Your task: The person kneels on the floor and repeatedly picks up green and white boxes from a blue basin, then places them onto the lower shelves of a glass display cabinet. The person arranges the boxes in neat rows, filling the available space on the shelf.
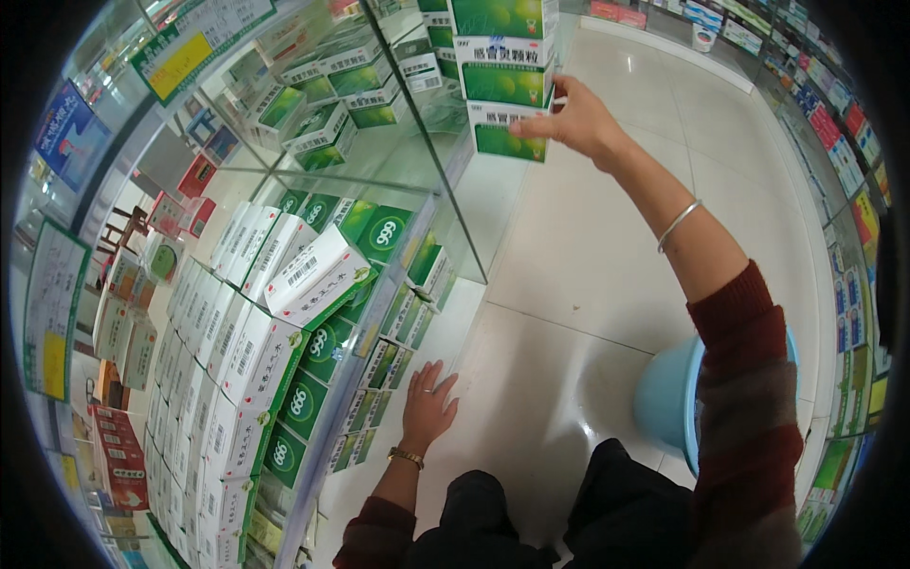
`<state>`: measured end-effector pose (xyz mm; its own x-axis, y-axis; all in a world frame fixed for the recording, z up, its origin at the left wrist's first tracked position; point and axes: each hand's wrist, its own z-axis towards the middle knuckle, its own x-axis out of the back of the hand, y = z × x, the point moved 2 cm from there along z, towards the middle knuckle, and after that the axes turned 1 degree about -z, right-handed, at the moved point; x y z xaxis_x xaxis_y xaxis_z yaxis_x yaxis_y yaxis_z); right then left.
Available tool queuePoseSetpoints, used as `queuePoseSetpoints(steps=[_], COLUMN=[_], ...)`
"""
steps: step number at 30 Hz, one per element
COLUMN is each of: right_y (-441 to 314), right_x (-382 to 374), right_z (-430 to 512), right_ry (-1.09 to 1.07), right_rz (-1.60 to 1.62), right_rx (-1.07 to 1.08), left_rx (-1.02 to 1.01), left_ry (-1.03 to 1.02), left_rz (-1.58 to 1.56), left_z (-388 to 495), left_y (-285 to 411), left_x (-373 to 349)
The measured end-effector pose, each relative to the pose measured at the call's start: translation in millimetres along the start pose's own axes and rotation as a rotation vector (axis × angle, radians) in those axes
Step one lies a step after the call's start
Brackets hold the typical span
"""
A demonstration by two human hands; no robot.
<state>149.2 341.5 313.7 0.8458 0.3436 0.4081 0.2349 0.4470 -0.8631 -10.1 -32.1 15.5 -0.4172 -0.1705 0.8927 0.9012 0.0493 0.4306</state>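
My right hand [579,121] grips the lowest visible box [508,146] of a stack of green and white medicine boxes [505,82], thumb on its front and fingers at its side. The stack stands beside the glass display shelf and runs out of view at the top. My left hand [430,405] is held low in front of the shelf, fingers spread, with nothing in it. Near it, more green and white boxes [366,416] sit on the bottom shelf. A white box with a green edge [320,277] lies tilted on the rows above.
A glass panel edge [434,149] rises between the shelf and the stack. A light blue plastic tub [665,398] stands on the tiled floor by my right arm. Stocked shelves [846,171] curve along the right. Rows of white boxes [238,355] fill the left shelf.
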Motion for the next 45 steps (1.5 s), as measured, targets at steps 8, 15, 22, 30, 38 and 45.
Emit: queuePoseSetpoints(steps=[8,15,22,30,38,45], right_y=[17.2,44.0,58.7,34.0,2.9,-18.1], right_x=[16.4,-37.9,-118.9,-197.5,-278.4,-301.0], right_z=[-109.1,-226.0,-303.7,-347.5,-366.3,-395.3], right_ry=[-0.142,-0.584,-0.847,-0.953,-1.112,-1.267], right_rz=[-0.081,0.098,0.049,0.252,0.269,0.159], right_rx=[-0.064,-0.187,0.180,0.329,0.422,0.379], left_rx=[0.087,0.126,0.238,0.532,0.691,0.852], left_ry=[0.093,0.076,0.068,0.276,0.491,0.194], left_rz=[-0.390,-0.846,-0.856,-1.296,-1.336,-0.230], left_z=[7.1,19.7,-66.2,-156.2,-236.4,-336.7], left_y=[47.1,123.2,103.6,79.7,54.5,23.6], left_x=[25.6,92.3,59.5,63.6,61.6,25.7])
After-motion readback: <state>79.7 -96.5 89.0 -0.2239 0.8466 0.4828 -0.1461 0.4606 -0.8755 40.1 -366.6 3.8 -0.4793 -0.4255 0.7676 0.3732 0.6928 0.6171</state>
